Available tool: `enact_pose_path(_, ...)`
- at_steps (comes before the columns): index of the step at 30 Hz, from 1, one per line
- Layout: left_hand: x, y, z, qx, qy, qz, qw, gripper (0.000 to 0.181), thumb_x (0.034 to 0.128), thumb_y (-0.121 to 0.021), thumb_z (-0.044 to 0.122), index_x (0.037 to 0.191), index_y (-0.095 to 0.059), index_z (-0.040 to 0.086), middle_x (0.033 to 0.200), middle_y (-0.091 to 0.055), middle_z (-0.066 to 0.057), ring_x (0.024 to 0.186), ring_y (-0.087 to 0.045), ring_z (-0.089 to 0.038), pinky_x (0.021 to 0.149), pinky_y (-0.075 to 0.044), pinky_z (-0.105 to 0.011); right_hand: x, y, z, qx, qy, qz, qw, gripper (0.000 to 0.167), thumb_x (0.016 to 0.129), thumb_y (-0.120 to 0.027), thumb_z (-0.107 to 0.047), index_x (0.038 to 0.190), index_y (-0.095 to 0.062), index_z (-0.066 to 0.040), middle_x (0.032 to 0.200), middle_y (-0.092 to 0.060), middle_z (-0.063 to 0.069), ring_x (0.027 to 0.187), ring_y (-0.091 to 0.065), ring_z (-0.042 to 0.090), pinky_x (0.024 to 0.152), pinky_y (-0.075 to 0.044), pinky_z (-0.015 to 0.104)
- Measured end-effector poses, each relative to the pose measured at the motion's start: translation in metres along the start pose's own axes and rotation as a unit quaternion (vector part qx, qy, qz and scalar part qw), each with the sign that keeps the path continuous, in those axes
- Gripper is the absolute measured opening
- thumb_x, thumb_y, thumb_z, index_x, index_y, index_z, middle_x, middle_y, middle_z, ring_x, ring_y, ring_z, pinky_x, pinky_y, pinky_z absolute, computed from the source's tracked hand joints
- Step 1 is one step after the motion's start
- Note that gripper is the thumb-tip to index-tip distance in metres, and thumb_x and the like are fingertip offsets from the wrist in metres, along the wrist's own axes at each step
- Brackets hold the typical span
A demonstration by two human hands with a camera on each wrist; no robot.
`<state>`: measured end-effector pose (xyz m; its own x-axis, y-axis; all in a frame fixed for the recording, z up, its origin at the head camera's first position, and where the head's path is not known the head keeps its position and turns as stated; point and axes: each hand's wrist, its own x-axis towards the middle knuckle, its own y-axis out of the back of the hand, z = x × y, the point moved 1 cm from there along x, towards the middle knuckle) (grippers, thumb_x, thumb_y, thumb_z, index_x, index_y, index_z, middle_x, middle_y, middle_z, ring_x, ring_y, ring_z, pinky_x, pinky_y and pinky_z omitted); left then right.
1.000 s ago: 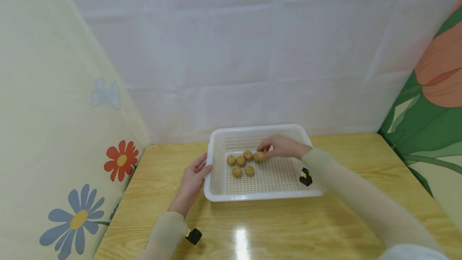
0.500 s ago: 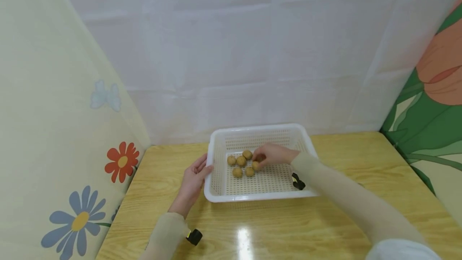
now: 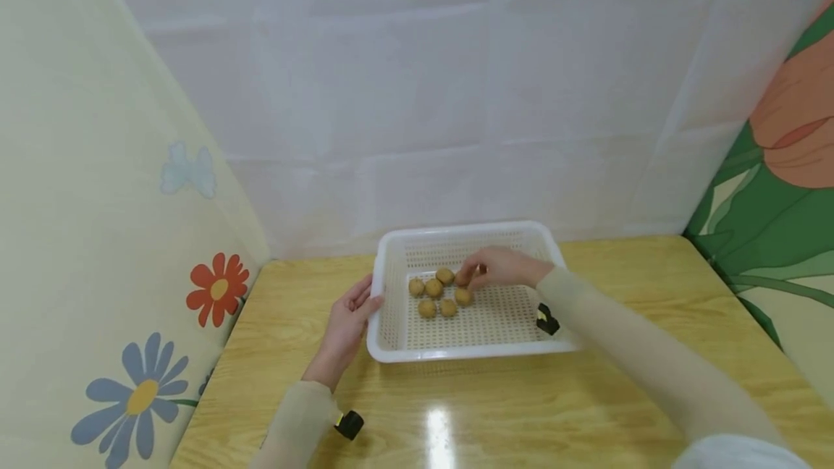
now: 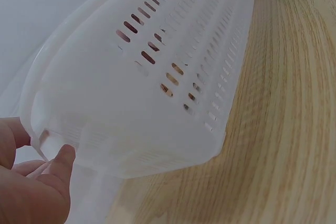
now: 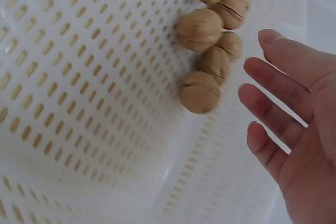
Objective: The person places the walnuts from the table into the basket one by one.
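Observation:
Several brown walnuts (image 3: 434, 288) lie grouped in the left half of a white slotted plastic basket (image 3: 476, 355). My left hand (image 3: 345, 324) grips the basket's left rim, the left wrist view showing the thumb and fingers on either side of the rim (image 4: 39, 145). Inside the basket my right hand (image 3: 504, 266) is just above and right of the walnuts. In the right wrist view this hand (image 5: 299, 108) has its fingers spread and holds nothing, a short gap away from the nearest walnut (image 5: 200, 92). One walnut is partly hidden behind its fingers in the head view.
The basket is on a wood-grain table (image 3: 313, 273). A white sheet (image 3: 404, 93) hangs close behind it. Flower-patterned panels stand at left (image 3: 130, 237) and right (image 3: 782, 237). A small black device (image 3: 350, 425) is on the left wrist, another (image 3: 547, 319) on the right.
The right hand brought a walnut toward the near side of the group, let it go and moved slightly back to the right. The left hand and the basket stayed in place.

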<state>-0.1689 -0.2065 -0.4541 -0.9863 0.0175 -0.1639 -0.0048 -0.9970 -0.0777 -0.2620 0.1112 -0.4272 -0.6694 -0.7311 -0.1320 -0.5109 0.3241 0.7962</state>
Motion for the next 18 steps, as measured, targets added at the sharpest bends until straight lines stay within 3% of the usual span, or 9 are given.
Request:
enact_pose_path(9,0.001,0.002,-0.001,-0.005,0.012,0.000,0.9999,0.058,0.1048,-0.059,0.004,0.159,-0.038,0.001,0.159,-0.045,-0.020,0.144,-0.047,-0.033,0.106,-0.053,-0.029,-0.042,0.037,-0.011,-0.032,0.030,0.041,0.9982,0.023,0.099,-0.072,-0.015,0.120,-0.075,-0.006,0.119,-0.075,0.010,0.096,-0.068,0.015,0.087,-0.059,0.037)
enact_pose_path(18,0.002,0.001,-0.002,-0.007,0.016,-0.004,0.9998,0.058,0.1058,-0.058,0.005,0.160,-0.037,0.002,0.160,-0.045,-0.018,0.145,-0.047,-0.030,0.107,-0.051,-0.029,-0.099,0.057,0.002,-0.034,-0.006,0.092,0.9952,0.022,0.098,-0.075,-0.020,0.118,-0.076,-0.011,0.116,-0.075,0.004,0.091,-0.066,0.011,0.074,-0.055,0.030)
